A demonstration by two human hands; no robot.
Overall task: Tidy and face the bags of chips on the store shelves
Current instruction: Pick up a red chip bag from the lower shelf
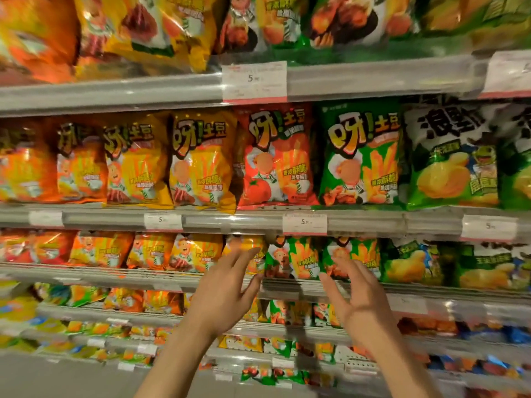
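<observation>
Bags of chips fill several store shelves in front of me. At eye level stand a yellow bag (201, 162), a red bag (275, 156), a green bag (359, 156) and a green-and-black bag (454, 159), all facing forward. One shelf lower, small green bags (293, 258) sit between my hands. My left hand (227, 291) and my right hand (359, 300) are raised in front of that lower shelf, fingers spread and loosely bent. Neither hand holds or touches a bag.
Grey shelf rails carry white price tags (304, 224). A top shelf holds larger orange and yellow bags (161, 27). Lower shelves with more small bags (126, 300) step outward toward me. The grey floor (57, 380) shows at the bottom left.
</observation>
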